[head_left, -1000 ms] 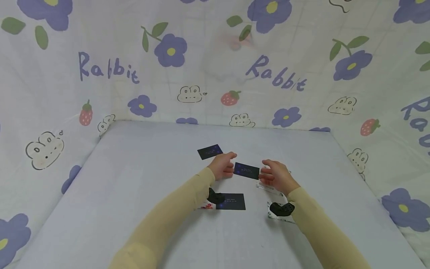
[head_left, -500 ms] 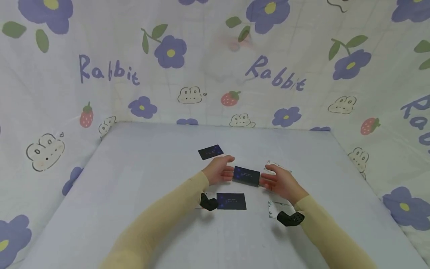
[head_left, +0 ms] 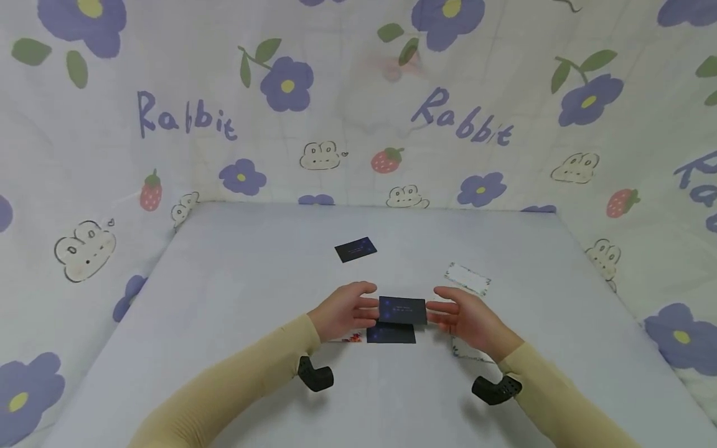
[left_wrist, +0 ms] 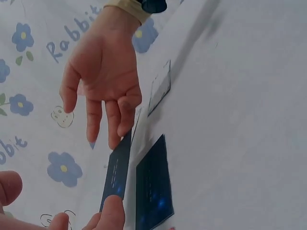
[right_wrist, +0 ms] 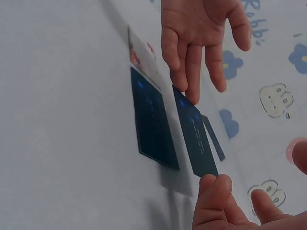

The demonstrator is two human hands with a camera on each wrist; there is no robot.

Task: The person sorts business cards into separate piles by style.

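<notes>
A dark blue business card (head_left: 402, 310) with small print spans the gap between my two hands, raised over the table. Fingertips of my left hand (head_left: 344, 308) press its left end, and those of my right hand (head_left: 470, 317) press its right end. Neither hand wraps round it; the fingers extend and the thumbs stay off the card. Just below it, a second dark card (right_wrist: 156, 120) lies flat on the table, partly overlapped in the head view. A white card with red flowers (right_wrist: 143, 57) lies at that card's left end.
Farther back on the white table (head_left: 252, 261) lies another dark card (head_left: 355, 249). A white card with a leafy border (head_left: 468, 278) lies beyond my right hand, and a similar white card (head_left: 470, 353) is partly hidden under that hand. A printed curtain (head_left: 347, 112) encloses the table.
Both hands have drawn the held card toward me and slightly left, until it overlaps the dark card on the table. The far dark card and white leafy card are now uncovered.
</notes>
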